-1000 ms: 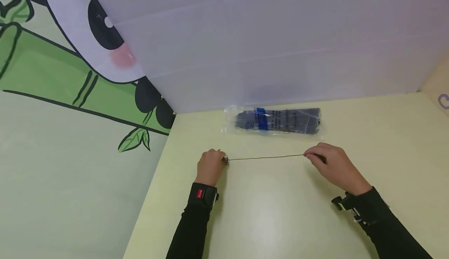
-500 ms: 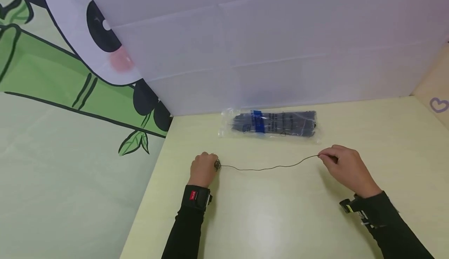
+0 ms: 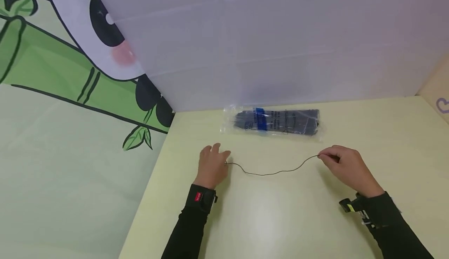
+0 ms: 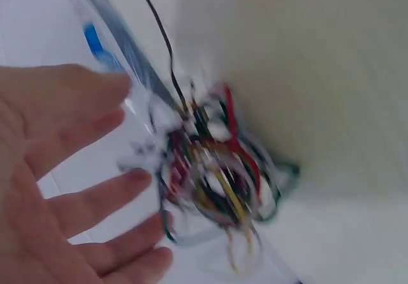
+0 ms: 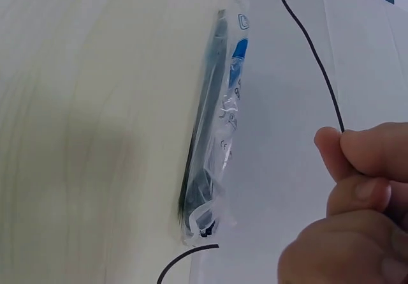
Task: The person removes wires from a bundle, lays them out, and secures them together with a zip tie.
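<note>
My right hand pinches a thin black wire between thumb and fingertips over the right part of the table. From there the wire sags across to my left hand, whose fingers are spread and slightly bent. Beside those fingertips, in the left wrist view, hangs a blurred tangle of coloured wires in red, green, yellow and grey, with the black wire running up out of it. The head view hides this tangle behind the left hand. A short curved wire end shows low in the right wrist view.
A clear plastic bag of dark cable ties lies at the back of the table. Behind it rises a pale cloth backdrop, with a cartoon panel on the left.
The left hand has loosened from gripping the tangle, its fingers spreading. The right hand moved right, then held its place. The wire, taut one second ago, now sags between the hands.
</note>
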{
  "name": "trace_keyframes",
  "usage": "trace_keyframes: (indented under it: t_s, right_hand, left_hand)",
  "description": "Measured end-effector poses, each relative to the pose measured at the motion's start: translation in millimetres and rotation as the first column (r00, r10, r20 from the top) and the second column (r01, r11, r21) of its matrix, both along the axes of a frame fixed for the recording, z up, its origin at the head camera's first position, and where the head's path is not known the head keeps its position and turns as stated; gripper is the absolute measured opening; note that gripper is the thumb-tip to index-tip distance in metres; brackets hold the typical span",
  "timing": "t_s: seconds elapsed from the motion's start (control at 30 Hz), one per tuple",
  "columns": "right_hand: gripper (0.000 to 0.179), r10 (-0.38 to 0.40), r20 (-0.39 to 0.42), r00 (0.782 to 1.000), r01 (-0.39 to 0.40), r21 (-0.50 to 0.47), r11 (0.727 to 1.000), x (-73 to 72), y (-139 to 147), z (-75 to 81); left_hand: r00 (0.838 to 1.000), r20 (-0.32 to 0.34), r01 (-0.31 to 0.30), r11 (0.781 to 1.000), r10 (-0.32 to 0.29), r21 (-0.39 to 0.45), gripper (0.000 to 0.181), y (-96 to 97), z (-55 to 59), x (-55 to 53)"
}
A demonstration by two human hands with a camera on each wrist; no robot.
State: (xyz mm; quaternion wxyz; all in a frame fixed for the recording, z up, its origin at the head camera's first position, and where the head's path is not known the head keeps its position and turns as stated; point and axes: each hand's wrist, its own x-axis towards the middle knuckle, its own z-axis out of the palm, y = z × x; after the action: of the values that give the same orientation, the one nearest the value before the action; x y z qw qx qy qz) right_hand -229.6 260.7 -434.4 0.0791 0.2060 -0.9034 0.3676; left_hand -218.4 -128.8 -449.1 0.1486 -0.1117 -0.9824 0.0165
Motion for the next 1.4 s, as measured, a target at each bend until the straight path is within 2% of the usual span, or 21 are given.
trace_keyframes:
  t_s: [0.07, 0.13, 0.2, 0.27, 0.33, 0.37, 0.47, 0.57, 0.7, 0.9, 1.1, 1.3, 1.4]
  right_hand:
    - [0.012, 0.001, 0.016, 1.0, -0.001, -0.017, 1.0, 1.5, 0, -0.4]
    - [0.012, 0.003, 0.035, 0.999, -0.002, -0.035, 0.999, 2.7, 1, 0.3]
    - [0.013, 0.011, 0.057, 0.998, -0.008, -0.048, 0.999, 3.6, 2, 1.8]
    - [0.016, 0.021, 0.089, 0.996, -0.016, -0.056, 0.998, 4.1, 3, 4.1]
    - [0.018, 0.032, 0.115, 0.993, -0.025, -0.063, 0.998, 3.6, 5, 6.7]
    - [0.019, 0.036, 0.125, 0.991, -0.028, -0.069, 0.997, 2.9, 7, 8.1]
    - [0.019, 0.033, 0.139, 0.99, -0.021, -0.086, 0.996, 0.0, 12, 11.4]
    - [0.018, 0.028, 0.143, 0.989, -0.015, -0.088, 0.996, -1.6, 16, 10.3]
    - [0.017, 0.028, 0.135, 0.99, -0.019, -0.07, 0.997, -0.4, 14, 3.2]
    - [0.017, -0.011, 0.128, 0.992, 0.019, -0.062, 0.998, 2.7, 17, -1.2]
    - [0.017, -0.035, 0.123, 0.992, 0.039, -0.035, 0.999, 2.8, 30, -4.8]
    - [0.016, -0.073, 0.105, 0.992, 0.076, -0.02, 0.997, 3.3, 47, -11.2]
    - [0.014, -0.059, 0.108, 0.992, 0.061, -0.021, 0.998, 2.0, 49, -13.1]
  left_hand:
    - [0.995, -0.002, 0.097, 0.995, -0.097, 0.004, 0.031, 11.3, -2.9, 6.4]
    - [0.981, 0.061, 0.184, 0.982, -0.186, 0.035, 0.032, 22.6, -5.9, 11.6]
    - [0.96, 0.151, 0.228, 0.97, -0.238, 0.082, 0.03, 32.0, -9.1, 14.2]
    - [0.94, 0.237, 0.226, 0.968, -0.246, 0.11, 0.023, 37.9, -12.2, 14.3]
    - [0.932, 0.282, 0.202, 0.972, -0.227, 0.116, 0.015, 40.2, -13.8, 11.4]
    - [0.934, 0.286, 0.186, 0.974, -0.215, 0.126, 0.013, 40.1, -13.8, 9.2]
    - [0.951, 0.251, 0.142, 0.975, -0.182, 0.17, 0.015, 35.5, -11.6, 1.2]
    - [0.964, 0.216, 0.103, 0.966, -0.156, 0.237, 0.014, 27.3, -7.5, -5.6]
    - [0.964, 0.233, 0.07, 0.965, -0.13, 0.252, 0.013, 16.4, -5.6, -10.1]
    - [0.969, 0.231, 0.032, 0.971, -0.088, 0.239, 0.012, 3.9, -9.7, -9.6]
    - [0.98, 0.194, -0.01, 0.963, -0.043, 0.268, 0.009, -6.4, -11.1, -7.8]
    - [0.986, 0.162, -0.082, 0.971, 0.046, 0.223, 0.009, -18.0, -11.7, -6.9]
    - [0.986, 0.159, -0.088, 0.97, 0.052, 0.225, 0.011, -22.4, -9.9, -4.1]
